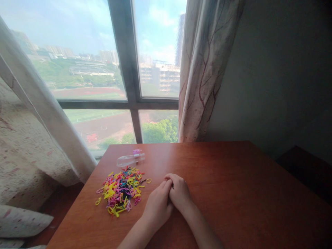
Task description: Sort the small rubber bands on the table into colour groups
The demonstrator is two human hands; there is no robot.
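My left hand (158, 202) and my right hand (179, 190) are clasped together over the table, just right of a colourful pile. Both have their fingers closed, wrapped against each other, and I see no object between them. The inner fingers are largely hidden. The pile (121, 190) is made of small elastic bands in yellow, pink, red, blue and black, loosely heaped. Behind it lies a clear plastic bottle (128, 160) on its side. Just beyond the bottle is a small purple item (137, 151), too small to make out.
A reddish-brown wooden table (233, 186) spreads out under my hands. At its far side stands a window with a dark frame (132, 102). A patterned curtain (204, 69) hangs right of it, and another curtain (33, 138) hangs at the left beside the table edge.
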